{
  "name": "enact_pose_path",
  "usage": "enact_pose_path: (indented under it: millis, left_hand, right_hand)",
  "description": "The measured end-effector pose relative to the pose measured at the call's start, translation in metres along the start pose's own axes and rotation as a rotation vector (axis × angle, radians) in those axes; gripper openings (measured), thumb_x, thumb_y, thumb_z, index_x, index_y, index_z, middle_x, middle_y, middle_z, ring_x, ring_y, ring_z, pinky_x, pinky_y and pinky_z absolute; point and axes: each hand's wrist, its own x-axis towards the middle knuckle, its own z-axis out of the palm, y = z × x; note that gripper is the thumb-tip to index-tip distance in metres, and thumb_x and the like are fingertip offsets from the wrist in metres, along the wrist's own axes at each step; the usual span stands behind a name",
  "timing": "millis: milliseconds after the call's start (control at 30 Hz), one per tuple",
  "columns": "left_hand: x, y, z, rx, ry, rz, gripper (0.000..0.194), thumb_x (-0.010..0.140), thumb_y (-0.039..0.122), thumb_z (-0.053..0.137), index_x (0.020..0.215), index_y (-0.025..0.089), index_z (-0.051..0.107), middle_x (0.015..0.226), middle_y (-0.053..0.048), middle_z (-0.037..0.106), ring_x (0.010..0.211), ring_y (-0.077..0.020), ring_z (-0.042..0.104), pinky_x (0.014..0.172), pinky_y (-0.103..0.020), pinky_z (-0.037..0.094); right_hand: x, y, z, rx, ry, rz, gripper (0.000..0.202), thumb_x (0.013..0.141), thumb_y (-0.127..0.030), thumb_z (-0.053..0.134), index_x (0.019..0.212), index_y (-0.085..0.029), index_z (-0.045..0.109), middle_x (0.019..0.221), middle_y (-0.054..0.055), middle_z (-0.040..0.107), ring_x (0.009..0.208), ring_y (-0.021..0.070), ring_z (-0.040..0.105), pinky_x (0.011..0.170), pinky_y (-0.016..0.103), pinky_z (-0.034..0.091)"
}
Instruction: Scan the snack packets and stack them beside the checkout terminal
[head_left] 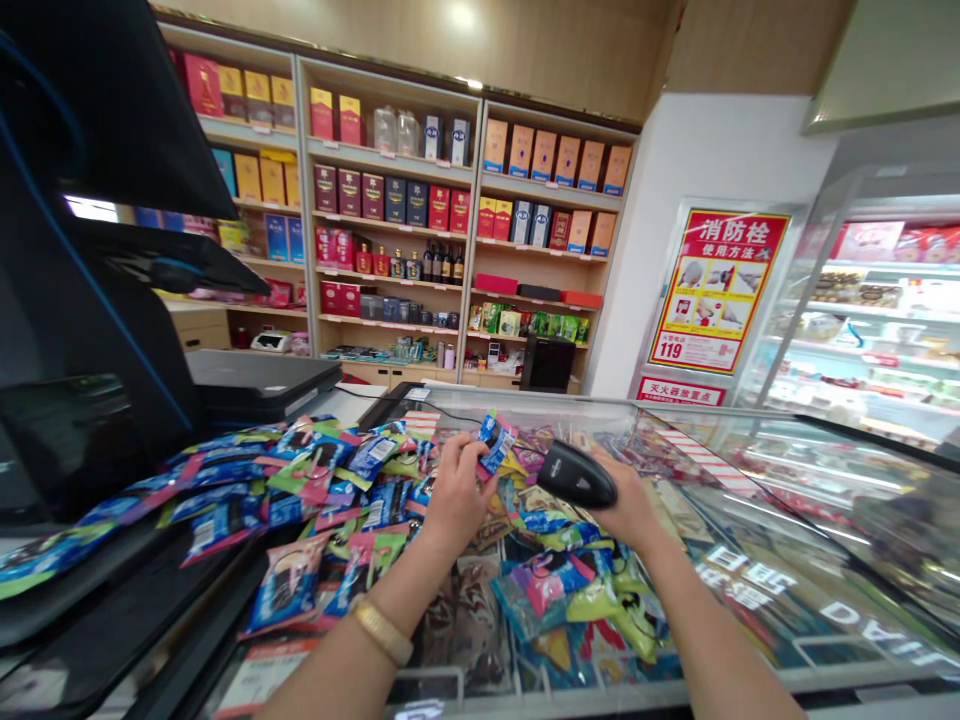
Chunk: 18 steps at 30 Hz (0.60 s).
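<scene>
My left hand (459,500), with a gold bangle on the wrist, is closed on a small blue snack packet (495,442), held up over the glass freezer top. Just to the right, my right hand (626,505) grips a black barcode scanner (574,475) whose head points towards the packet. The two are close but apart. Many similar blue, pink and green snack packets (289,580) lie heaped on the left, beside and below my left hand. Under my forearms, more packets (555,580) in blue, pink and lime green lie in a pile.
A dark checkout screen (112,120) stands at the far left, with a black flat device (262,380) behind the heap. The glass-topped freezer (750,560) stretches to the right. Shelves of boxed goods (397,200) line the back wall; a lit display fridge (885,300) stands at right.
</scene>
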Motion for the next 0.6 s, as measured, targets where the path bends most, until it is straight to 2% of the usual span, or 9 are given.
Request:
enact_pose_path:
  millis: [133,267,433,600]
  left_hand:
    - [0.0,0.0,0.0,-0.005,-0.011,0.005,0.03,0.075,0.009,0.062,0.098,0.021,0.048,0.105,-0.008,0.05,0.107,-0.0236,0.053,0.091,-0.038,0.049]
    - [-0.001,-0.001,0.001,-0.003,-0.013,-0.001,0.03,0.075,0.009,0.062,0.098,0.021,0.048,0.105,-0.008,0.05,0.106,-0.0232,0.053,0.09,-0.037,0.049]
    - [-0.001,0.002,0.0,-0.061,-0.023,-0.03,0.032,0.072,0.01,0.065,0.097,0.021,0.048,0.104,-0.007,0.05,0.106,-0.0228,0.053,0.091,-0.036,0.048]
    - [-0.007,0.014,0.008,-0.224,-0.166,-0.183,0.031,0.066,0.011,0.069,0.089,0.021,0.05,0.096,-0.004,0.051,0.095,-0.0203,0.055,0.084,-0.036,0.05]
  right_hand:
    - [0.0,0.001,0.001,-0.026,-0.001,-0.006,0.028,0.07,-0.026,0.061,0.098,-0.021,0.065,0.09,0.007,0.07,0.088,0.0253,0.066,0.086,0.041,0.051]
    - [0.001,-0.001,0.001,-0.022,0.006,-0.021,0.026,0.069,-0.026,0.062,0.094,-0.022,0.065,0.088,0.006,0.07,0.083,0.0235,0.066,0.084,0.039,0.052]
    - [0.002,-0.002,-0.003,-0.062,0.1,-0.022,0.022,0.071,-0.028,0.06,0.091,-0.021,0.064,0.084,0.007,0.069,0.08,0.0235,0.066,0.075,0.035,0.053]
    - [0.0,0.008,-0.01,-0.147,0.17,0.049,0.01,0.072,-0.03,0.057,0.076,-0.022,0.061,0.068,0.003,0.063,0.063,0.0195,0.061,0.059,0.029,0.049]
